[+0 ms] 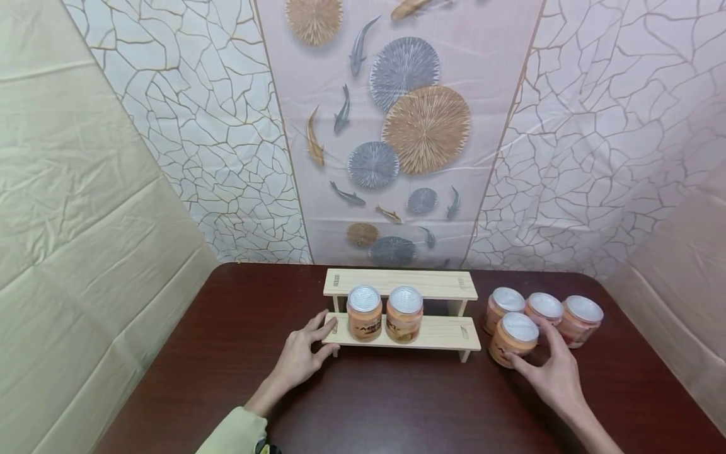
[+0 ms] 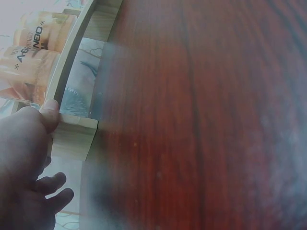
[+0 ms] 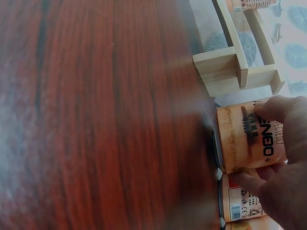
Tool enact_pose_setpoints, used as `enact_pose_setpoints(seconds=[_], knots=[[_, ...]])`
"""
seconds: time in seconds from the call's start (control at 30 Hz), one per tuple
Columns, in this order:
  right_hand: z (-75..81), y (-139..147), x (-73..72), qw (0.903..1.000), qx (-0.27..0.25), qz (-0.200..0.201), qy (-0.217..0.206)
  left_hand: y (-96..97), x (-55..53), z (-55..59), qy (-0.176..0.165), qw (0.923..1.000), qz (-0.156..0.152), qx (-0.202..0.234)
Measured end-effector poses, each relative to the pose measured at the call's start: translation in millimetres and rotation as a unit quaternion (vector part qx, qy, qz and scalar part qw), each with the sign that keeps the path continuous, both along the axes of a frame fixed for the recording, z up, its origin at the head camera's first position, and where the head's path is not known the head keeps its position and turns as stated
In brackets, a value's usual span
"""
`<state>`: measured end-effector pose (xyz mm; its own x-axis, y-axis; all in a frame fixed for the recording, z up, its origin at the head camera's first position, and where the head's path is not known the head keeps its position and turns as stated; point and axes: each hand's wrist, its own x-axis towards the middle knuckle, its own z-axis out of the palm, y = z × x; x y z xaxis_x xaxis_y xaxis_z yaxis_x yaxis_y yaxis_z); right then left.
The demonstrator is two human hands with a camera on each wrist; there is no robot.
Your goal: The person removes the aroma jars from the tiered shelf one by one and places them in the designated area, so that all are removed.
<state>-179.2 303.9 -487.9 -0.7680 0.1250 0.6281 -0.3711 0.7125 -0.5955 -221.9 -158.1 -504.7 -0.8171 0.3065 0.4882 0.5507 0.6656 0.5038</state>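
My left hand holds the left end of the lower step of a pale wooden two-tier rack, the thumb at its front edge. Two orange-labelled jars with silvery lids stand side by side on that step, a left jar and a right jar. Right of the rack, my right hand grips another such jar between thumb and fingers. In the right wrist view, this jar is upright, low at the tabletop, its dark lettering partly covered by the thumb.
Behind the gripped jar, three similar jars stand in a row: a left one, a middle one and a right one. The upper rack step bears no jars. Patterned cloth hangs behind the dark wooden table.
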Motion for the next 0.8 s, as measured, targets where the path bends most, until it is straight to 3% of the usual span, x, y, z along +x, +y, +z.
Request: enact_pose_setpoints(seconds=[0.8], knots=[[-8.5,4.9,0.6,0.9999,0.005,-0.005,-0.015,0.7,0.6,0.0,0.011,0.9999,-0.001,-0.005]])
